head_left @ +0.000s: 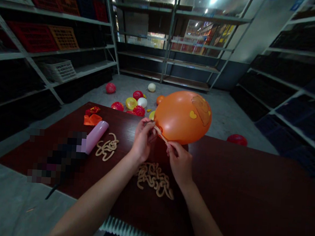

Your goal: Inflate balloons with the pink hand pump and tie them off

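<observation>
Holding a band (163, 137) taut by the orange balloon (179, 116), your left hand (142, 140) and right hand (180, 163) clamp their fingers on that band; the balloon is over the far edge of the table (236, 181).

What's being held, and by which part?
A tan band, at separate spots, by left hand and right hand; any hold on the orange balloon is unclear.

Open room over tabletop (239, 181) at right, orange balloon (180, 116) blocking ahead, heaped tan strips (154, 178) nearer, pink cylinder (98, 132) left
</observation>
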The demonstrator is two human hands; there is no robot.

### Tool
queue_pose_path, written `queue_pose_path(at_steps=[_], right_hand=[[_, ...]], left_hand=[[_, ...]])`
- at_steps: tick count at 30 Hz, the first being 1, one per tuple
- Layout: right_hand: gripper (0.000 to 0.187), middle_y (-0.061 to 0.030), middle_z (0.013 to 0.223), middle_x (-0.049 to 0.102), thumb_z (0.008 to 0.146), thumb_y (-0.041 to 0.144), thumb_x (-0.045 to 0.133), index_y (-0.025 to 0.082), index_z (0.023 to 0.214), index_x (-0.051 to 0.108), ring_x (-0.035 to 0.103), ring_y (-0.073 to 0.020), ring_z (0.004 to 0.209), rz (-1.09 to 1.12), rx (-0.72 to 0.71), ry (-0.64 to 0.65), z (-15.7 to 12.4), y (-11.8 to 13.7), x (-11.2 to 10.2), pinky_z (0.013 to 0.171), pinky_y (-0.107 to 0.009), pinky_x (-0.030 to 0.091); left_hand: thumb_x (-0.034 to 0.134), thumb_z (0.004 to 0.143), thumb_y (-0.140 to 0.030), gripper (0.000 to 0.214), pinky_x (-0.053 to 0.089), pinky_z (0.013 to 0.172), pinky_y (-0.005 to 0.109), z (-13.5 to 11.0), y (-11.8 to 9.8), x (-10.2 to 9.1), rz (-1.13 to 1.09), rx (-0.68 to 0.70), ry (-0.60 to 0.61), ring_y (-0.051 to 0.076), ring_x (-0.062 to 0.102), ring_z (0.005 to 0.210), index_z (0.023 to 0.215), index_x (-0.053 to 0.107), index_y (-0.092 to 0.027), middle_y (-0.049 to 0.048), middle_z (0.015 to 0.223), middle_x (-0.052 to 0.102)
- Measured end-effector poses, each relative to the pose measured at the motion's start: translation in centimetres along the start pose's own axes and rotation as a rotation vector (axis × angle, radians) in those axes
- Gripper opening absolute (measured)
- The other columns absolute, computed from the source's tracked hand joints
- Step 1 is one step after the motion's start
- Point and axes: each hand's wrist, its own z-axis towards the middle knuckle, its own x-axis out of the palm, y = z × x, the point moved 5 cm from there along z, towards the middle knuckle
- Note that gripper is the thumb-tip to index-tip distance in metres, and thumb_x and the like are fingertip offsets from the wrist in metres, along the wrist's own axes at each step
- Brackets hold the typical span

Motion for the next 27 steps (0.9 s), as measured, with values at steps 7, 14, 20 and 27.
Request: queue_pose_path(at_steps=[7,14,20,27], right_hand=[[0.03,-0.0086,0.11,0.073,0.097,0.023,0.047,0.021,0.123,0.06,0.071,-0.0175,0.088,-0.051,-0.097,-0.182,-0.1,-0.4,-0.8,0.077,-0.03,0.058],[0.029,-0.0069,0.111,0.071,0.094,0.018,0.044,0.024,0.118,0.06,0.071,-0.0186,0.096,-0.055,-0.088,-0.179,-0.1,-1.1,-0.1,0.081,-0.032,0.059],[0.026,-0.0029,0.095,0.068,0.094,0.018,0.043,0.025,0.112,0.062,0.064,-0.014,0.067,-0.033,-0.066,-0.129,-0.4,-1.8,0.8,0.06,-0.026,0.055],[0.026,-0.0029,0.096,0.068,0.092,0.015,0.043,0.024,0.106,0.063,0.068,-0.0159,0.075,-0.091,-0.173,-0.039,-0.9,-0.8,1.7,0.07,-0.028,0.056]], left_hand=[[0.065,0.09,-0.02,0.012,0.052,0.076,0.024,-4.0,-0.8,2.0,0.533,0.772,0.082,0.012,0.062,0.08,0.095,0.055,-0.022,0.0007,0.089,0.06],[0.057,0.093,-0.023,0.015,0.054,0.083,0.036,5.1,-1.1,6.0,1.069,0.849,0.199,0.021,0.069,0.089,0.107,0.061,-0.022,0.0079,0.1,0.069],[0.059,0.091,-0.023,0.04,0.042,0.11,0.042,11.0,-2.6,11.1,1.295,0.594,0.499,0.026,0.055,0.13,0.132,0.059,-0.019,0.015,0.141,0.055],[0.057,0.092,-0.029,0.036,0.049,0.101,0.042,6.8,-4.1,5.3,1.381,0.591,0.473,0.025,0.066,0.11,0.127,0.06,-0.019,0.0135,0.127,0.065]])
